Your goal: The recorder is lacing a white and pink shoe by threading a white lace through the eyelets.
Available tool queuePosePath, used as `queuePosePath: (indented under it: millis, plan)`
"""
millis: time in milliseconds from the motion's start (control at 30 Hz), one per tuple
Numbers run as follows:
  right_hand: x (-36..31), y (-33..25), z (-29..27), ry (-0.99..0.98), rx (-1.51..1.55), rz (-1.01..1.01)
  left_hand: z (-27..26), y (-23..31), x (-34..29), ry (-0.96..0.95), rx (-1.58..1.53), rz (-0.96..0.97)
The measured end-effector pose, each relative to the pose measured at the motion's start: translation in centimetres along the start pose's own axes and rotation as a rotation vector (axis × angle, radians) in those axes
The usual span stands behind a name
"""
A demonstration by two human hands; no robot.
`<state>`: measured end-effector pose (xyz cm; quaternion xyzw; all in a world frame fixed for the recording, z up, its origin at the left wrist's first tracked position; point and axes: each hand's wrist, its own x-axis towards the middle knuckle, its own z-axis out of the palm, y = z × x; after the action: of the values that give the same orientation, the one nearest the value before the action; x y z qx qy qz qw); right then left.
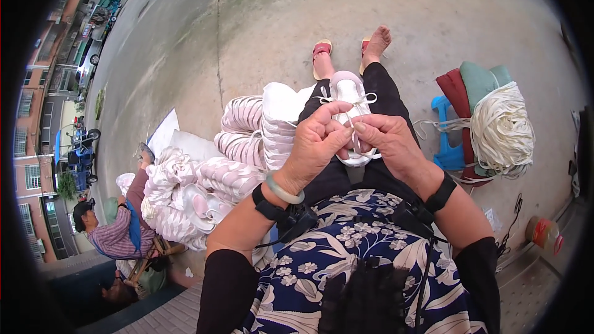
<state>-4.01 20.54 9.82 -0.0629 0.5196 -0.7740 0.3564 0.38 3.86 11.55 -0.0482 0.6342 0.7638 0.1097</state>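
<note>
The little white shoe (349,96) lay on the person's lap, just past both hands, at about twelve o'clock from them. The left hand (317,142) was closed, its fingertips pinching the white lace (354,136) of the shoe. The right hand (388,139) was closed too, and it pinched the same lace from the other side — the two hands met right over the back end of the shoe. The toe of the shoe pointed away, toward the person's feet, and a small bow sat on top of it.

At nine o'clock from the hands was a big pile of pink-and-white shoes (204,185) on the ground (too many to count). One more stack stood close to the left knee.

At three o'clock stood one blue stool (447,148), and on it lay one fat bundle of white laces (502,130) with a red cushion and a green cushion behind it.

There were two red sandals (322,49) at twelve o'clock — one foot was in its sandal, the other foot rested on top of its sandal.

One other person (114,232) in a striped shirt sat at eight o'clock, beside the pile.
</note>
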Motion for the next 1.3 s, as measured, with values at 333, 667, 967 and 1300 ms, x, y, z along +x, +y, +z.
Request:
queuePosePath:
  millis: [333, 667, 967, 1300]
  plan:
    - [0.6, 0.6, -0.6, 0.022, 0.195, 0.047, 0.2, -0.4, 0.3, -0.001, -0.088, -0.035]
    - [0.6, 1.2, -0.4, 0.047, 0.227, 0.072, 0.5, -0.4, 0.1, 0.001, 0.006, -0.01]
    - [0.7, 1.3, -0.1, -0.003, 0.214, 0.008, 0.1, -0.8, -0.1, -0.021, -0.067, -0.096]
    - [0.8, 1.5, 0.0, 0.04, 0.117, -0.026, -0.1, -0.6, -0.2, -0.085, 0.027, -0.094]
